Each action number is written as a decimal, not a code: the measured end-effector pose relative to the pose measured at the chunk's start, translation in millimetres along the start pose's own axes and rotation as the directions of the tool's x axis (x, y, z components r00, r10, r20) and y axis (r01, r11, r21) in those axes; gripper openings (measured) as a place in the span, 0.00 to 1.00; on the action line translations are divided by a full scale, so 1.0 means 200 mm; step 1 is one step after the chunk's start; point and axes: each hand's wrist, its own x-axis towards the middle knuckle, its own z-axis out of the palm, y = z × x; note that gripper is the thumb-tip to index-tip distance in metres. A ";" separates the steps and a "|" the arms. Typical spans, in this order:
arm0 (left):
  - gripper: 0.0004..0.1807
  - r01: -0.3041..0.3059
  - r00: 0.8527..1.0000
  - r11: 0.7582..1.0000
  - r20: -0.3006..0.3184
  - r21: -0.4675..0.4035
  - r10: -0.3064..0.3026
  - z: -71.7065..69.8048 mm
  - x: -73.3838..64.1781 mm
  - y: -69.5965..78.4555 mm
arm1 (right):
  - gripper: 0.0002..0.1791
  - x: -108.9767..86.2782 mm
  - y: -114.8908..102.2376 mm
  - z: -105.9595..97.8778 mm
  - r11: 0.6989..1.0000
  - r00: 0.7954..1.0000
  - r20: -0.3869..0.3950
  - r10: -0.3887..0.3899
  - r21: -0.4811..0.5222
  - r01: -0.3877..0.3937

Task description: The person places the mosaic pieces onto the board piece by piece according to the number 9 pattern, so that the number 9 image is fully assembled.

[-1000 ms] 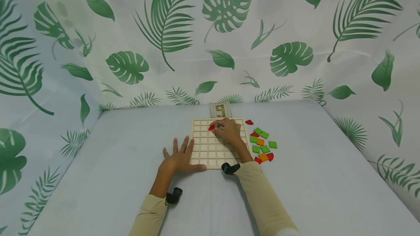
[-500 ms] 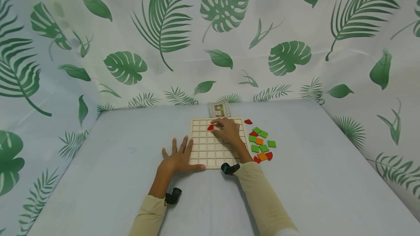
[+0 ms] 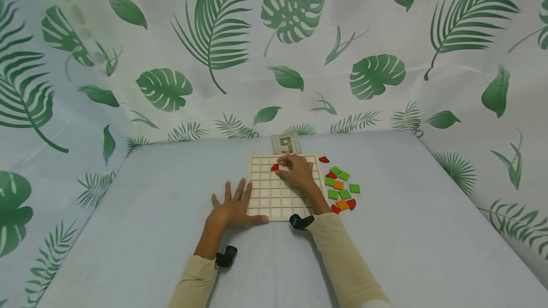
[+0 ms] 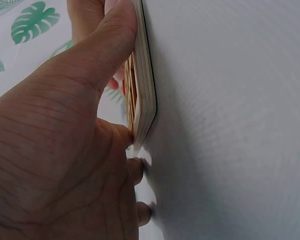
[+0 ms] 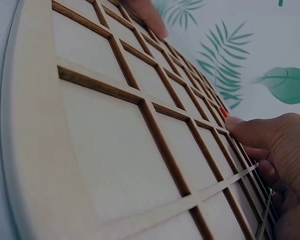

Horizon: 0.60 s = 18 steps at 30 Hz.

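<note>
A pale wooden grid board (image 3: 266, 201) lies on the table. My left hand (image 3: 232, 209) rests against its left side with fingers spread, thumb along the front edge. In the left wrist view that thumb presses on the board's rim (image 4: 146, 75). Over the back part of the grid, my right hand (image 3: 298, 172) pinches a small red quarter-round tile (image 3: 275, 167) between thumb and forefinger. The right wrist view shows just a sliver of the red tile (image 5: 223, 112) at the thumb tip; whether it sits inside a cell cannot be told.
Right of the board lie loose green tiles (image 3: 354, 188), orange tiles (image 3: 342, 205) and red rounded tiles (image 3: 324, 159). Behind it stands a pattern card (image 3: 277, 144) with a coloured grid picture. Leaf-printed cloth (image 3: 239, 103) walls in the table's back and sides.
Both hands stay in nearly the same place. The right hand keeps the red tile at the same spot over the grid.
</note>
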 end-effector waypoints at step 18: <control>0.62 -0.007 1.000 1.000 0.000 0.000 0.007 -0.01 -0.01 0.00 | 0.15 -0.02 0.01 -0.05 0.987 0.999 0.024 -0.029 0.156 0.025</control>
